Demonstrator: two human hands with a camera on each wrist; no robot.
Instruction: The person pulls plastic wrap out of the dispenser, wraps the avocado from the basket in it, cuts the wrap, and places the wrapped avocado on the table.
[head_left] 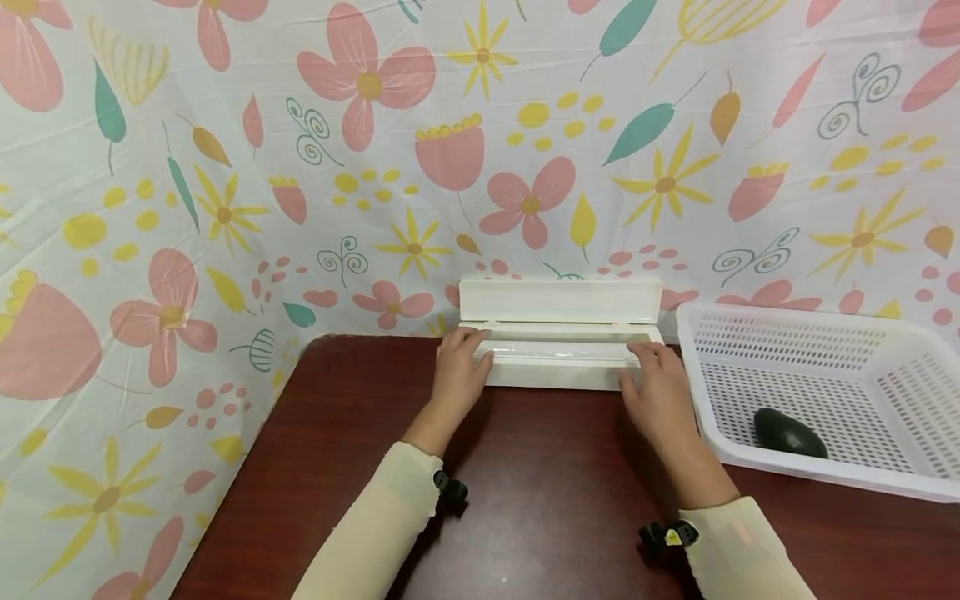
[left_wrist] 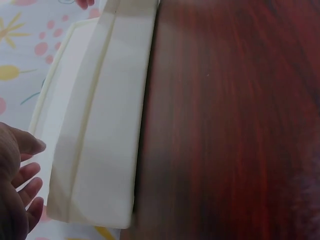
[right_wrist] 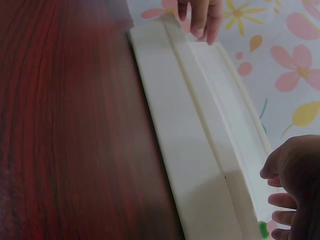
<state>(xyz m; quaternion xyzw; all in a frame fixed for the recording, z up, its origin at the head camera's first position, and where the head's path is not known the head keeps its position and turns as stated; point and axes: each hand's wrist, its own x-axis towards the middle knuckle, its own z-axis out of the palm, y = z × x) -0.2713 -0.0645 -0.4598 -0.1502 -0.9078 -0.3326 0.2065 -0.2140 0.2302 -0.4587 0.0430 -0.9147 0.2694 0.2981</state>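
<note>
A long white box (head_left: 555,377) stands at the table's back edge, its lid (head_left: 558,302) raised against the patterned cloth. A pale, glossy roll that looks like cling film (head_left: 555,350) lies lengthwise in the box. At the box's left end is my left hand (head_left: 459,367), fingertips and thumb spread about the roll's end. My right hand (head_left: 658,387) is at the opposite end in a similar pose. Both wrist views show loosely bent, parted fingers with nothing seen between them, beside the box front (left_wrist: 110,120). Whether fingertips touch the roll is hard to see.
A white perforated basket (head_left: 697,400) stands to the right, close to my right hand. In it lies a dark green oval thing, like an avocado (head_left: 789,433). Flower-patterned cloth (head_left: 525,125) hangs behind and left of the dark red wooden table (head_left: 540,500).
</note>
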